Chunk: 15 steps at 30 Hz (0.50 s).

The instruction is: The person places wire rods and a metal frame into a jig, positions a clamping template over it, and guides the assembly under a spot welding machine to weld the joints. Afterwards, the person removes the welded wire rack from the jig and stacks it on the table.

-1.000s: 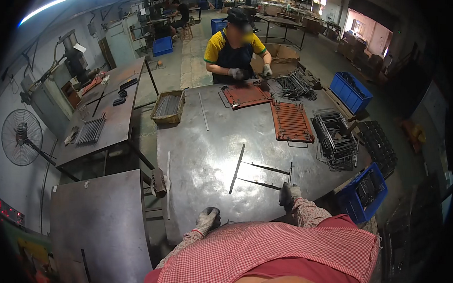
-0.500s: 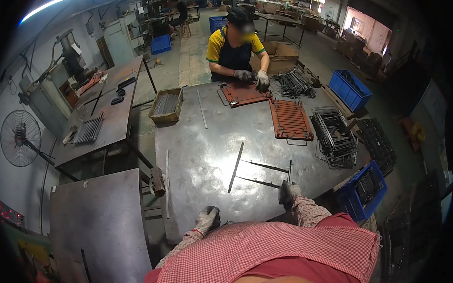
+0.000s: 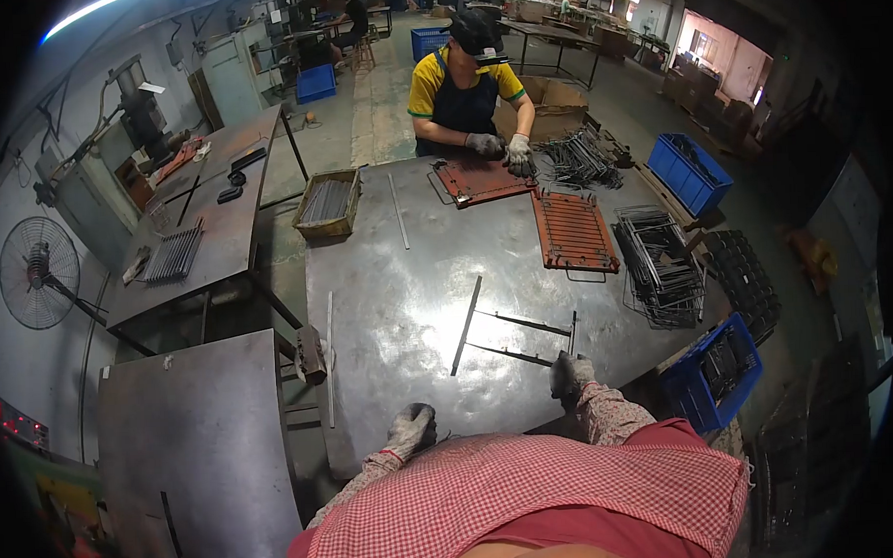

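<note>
My right hand point(image 3: 571, 374), in a dirty grey glove, is closed on the near right corner of a dark metal frame point(image 3: 513, 357). That frame has two thin crossbars between a long left bar and a shorter right bar, and lies on the metal table point(image 3: 398, 310). Near the table's front edge rests my left hand point(image 3: 410, 429), gloved too, with its fingers curled in; whether anything is inside them is hidden. A thin metal strip point(image 3: 330, 357) lies to its upper left.
Across the table a co-worker point(image 3: 467, 91) bends over a red slatted fixture point(image 3: 482, 179). Another red fixture point(image 3: 575, 233) and wire racks point(image 3: 660, 267) lie at the right. A wooden box of rods point(image 3: 328, 203) stands back left, a blue crate point(image 3: 710, 373) near right.
The co-worker's hands have come together over the red fixture, and the co-worker's head has bent down. My hands and the metal frame have hardly moved.
</note>
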Tool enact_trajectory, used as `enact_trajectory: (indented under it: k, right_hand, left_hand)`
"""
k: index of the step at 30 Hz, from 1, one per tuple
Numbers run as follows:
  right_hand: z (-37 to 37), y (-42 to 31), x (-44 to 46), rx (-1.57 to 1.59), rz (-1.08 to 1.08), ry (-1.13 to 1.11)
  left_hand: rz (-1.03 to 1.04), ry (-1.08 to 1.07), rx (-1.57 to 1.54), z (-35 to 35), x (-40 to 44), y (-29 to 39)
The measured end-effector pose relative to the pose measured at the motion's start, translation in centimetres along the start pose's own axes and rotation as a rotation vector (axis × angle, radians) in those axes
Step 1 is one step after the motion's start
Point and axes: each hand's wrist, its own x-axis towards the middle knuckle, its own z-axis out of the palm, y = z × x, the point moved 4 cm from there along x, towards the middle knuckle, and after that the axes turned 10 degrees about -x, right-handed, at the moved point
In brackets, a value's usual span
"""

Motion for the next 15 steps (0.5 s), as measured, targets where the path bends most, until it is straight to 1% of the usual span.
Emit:
enact_trajectory:
  k: [4, 6, 9, 13, 15]
  right_hand:
    - [0.0, 0.1, 0.1, -0.012, 0.002, 0.002]
    - [0.2, -0.4, -0.5, -0.014, -0.003, 0.009]
    - [0.3, -0.6, -1.0, -0.01, 0.001, 0.013]
    - [0.4, -0.8, -1.4, -0.006, -0.003, 0.031]
    - [0.3, -0.6, -1.0, -0.013, -0.01, 0.036]
  left_hand:
    - [0.022, -0.011, 0.036, 0.2, -0.3, 0.5]
    - [0.069, 0.011, 0.153, 0.3, -1.0, 1.6]
    - [0.017, -0.018, 0.073, -0.2, 0.3, 0.1]
    - [0.016, -0.029, 0.071, -0.4, 0.6, -0.1]
    - [0.023, -0.013, 0.167, -0.1, -0.2, 1.0]
